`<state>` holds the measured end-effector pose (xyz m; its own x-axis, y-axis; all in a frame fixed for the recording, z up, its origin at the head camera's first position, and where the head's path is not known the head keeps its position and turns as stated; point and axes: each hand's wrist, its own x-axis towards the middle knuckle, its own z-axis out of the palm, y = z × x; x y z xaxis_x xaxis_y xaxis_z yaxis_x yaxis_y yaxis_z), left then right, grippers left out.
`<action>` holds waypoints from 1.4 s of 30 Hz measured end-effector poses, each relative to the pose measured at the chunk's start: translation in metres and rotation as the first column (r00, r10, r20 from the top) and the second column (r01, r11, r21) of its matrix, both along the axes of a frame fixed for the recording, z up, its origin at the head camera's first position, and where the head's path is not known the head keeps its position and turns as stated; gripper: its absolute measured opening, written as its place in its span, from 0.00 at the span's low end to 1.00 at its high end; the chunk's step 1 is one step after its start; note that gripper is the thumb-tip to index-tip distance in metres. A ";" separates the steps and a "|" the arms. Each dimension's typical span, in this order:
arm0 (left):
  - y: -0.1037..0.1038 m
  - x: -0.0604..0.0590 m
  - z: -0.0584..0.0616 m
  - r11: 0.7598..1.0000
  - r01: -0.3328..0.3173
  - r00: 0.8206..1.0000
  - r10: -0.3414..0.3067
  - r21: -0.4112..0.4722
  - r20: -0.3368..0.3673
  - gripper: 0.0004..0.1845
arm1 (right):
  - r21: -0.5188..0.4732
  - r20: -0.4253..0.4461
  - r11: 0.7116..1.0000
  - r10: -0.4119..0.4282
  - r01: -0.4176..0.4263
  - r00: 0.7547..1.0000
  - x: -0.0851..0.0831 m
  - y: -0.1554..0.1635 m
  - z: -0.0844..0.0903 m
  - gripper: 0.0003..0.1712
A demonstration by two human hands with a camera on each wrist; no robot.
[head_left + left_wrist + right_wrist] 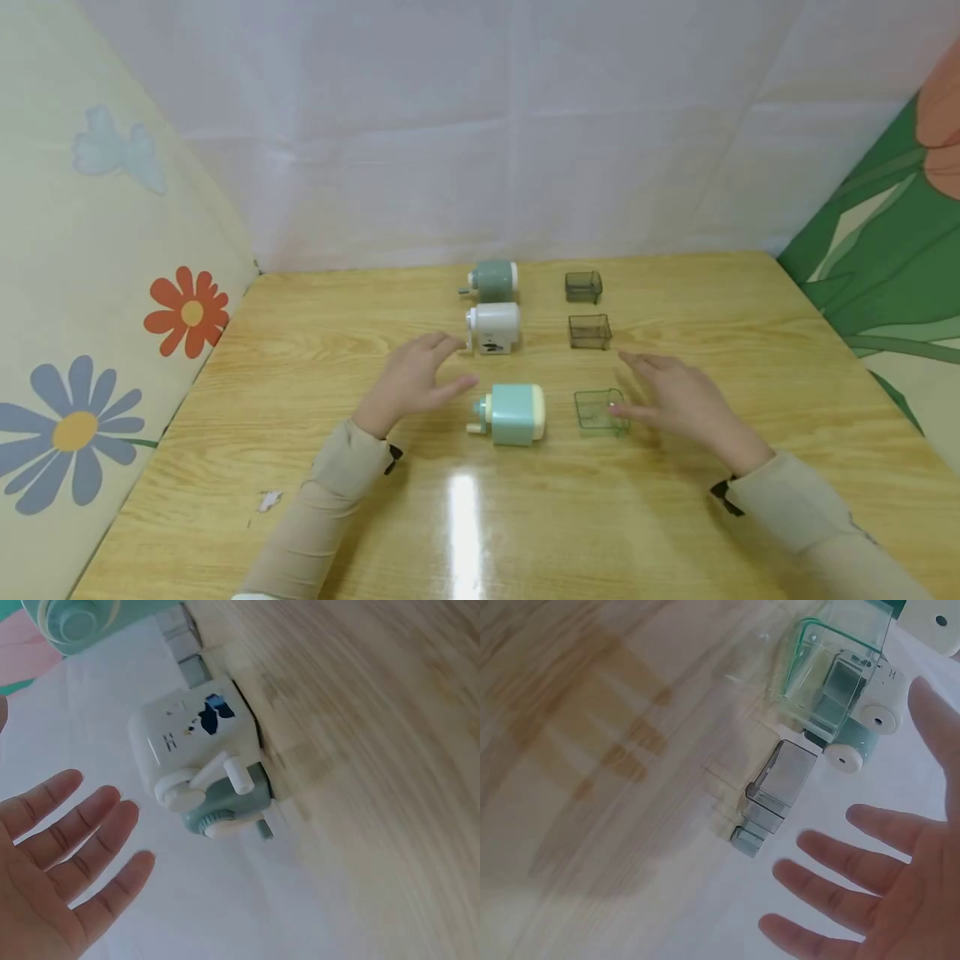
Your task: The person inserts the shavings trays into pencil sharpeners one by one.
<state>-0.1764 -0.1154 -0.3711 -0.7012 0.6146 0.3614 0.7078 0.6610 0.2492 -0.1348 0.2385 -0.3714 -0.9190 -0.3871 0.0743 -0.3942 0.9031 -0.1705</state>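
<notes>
Three hand-crank pencil sharpeners stand in a column on the table: a dark green sharpener [494, 281] at the back, a white sharpener [497, 327], and a turquoise sharpener [516, 414] in front. To their right lie three see-through shavings drawers: a grey drawer [583, 287], another grey drawer [590, 332] and a green-tinted drawer [600, 412]. My left hand [416, 379] hovers with fingers spread, left of the white and turquoise sharpeners, holding nothing. Over the right side of the green-tinted drawer, my right hand [682, 404] is spread too, its thumb overlapping that drawer in the head view.
A small whitish scrap [269, 500] lies on the wooden table [615, 533] at the left front. A white cloth [480, 150] hangs behind the back edge. Flower-printed panels [112, 333] flank the table.
</notes>
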 end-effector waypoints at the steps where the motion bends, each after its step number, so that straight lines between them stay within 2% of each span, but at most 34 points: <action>1: 0.002 0.000 0.000 1.000 0.012 1.000 -0.012 0.005 0.007 0.41 | -0.006 0.007 1.000 -0.002 0.002 1.000 0.001 0.000 0.000 0.48; 5: 0.007 0.002 0.002 0.999 0.037 0.999 -0.037 0.020 0.024 0.35 | -0.011 0.029 1.000 0.002 -0.002 1.000 0.002 -0.001 -0.001 0.47; 8: 0.007 0.003 0.004 0.999 0.037 0.999 -0.038 0.028 0.017 0.31 | -0.030 0.086 0.999 0.024 -0.022 0.996 0.002 -0.002 0.000 0.48; 13: 0.004 0.003 0.003 0.998 0.044 0.999 -0.043 0.047 -0.012 0.33 | -0.046 0.157 0.995 0.093 -0.086 0.983 0.003 -0.005 -0.004 0.48; 18: 0.002 0.003 0.000 0.996 0.060 0.998 -0.057 0.065 -0.037 0.36 | -0.026 0.149 0.994 0.110 -0.107 0.983 0.002 -0.008 -0.008 0.43; 26: -0.002 0.003 -0.001 0.997 0.040 0.999 -0.038 0.068 -0.027 0.37 | -0.013 0.142 0.993 0.118 -0.117 0.983 -0.001 -0.014 -0.009 0.38; 32: -0.001 0.005 -0.001 0.997 0.047 0.999 -0.046 0.066 -0.018 0.32 | -0.004 0.122 0.991 0.134 -0.134 0.983 -0.003 -0.019 -0.009 0.36; 35: 0.003 0.007 0.001 0.996 0.061 0.998 -0.063 0.069 0.018 0.30 | -0.001 0.120 0.991 0.132 -0.133 0.984 -0.003 -0.020 -0.009 0.36; 42: 0.025 0.012 0.008 0.991 0.135 0.989 -0.135 0.007 0.056 0.34 | 0.007 0.120 0.992 0.126 -0.127 0.985 -0.004 -0.022 -0.009 0.36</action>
